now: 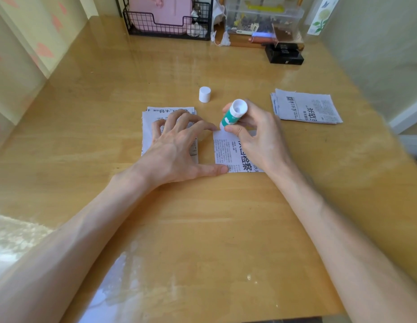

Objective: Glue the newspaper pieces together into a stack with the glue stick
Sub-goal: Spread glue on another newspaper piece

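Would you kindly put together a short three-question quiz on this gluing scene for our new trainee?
1. True or false: the white cap is on the glue stick.
2. Which hand grips the glue stick: A left, B right, C neither?
3. Fill in: the spread left hand presses down pieces of ____.

Key: 1 false, it stands on the table; 2 B, the right hand; 3 newspaper.

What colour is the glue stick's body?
Green with white ends, glue stick in the right hand; head view.
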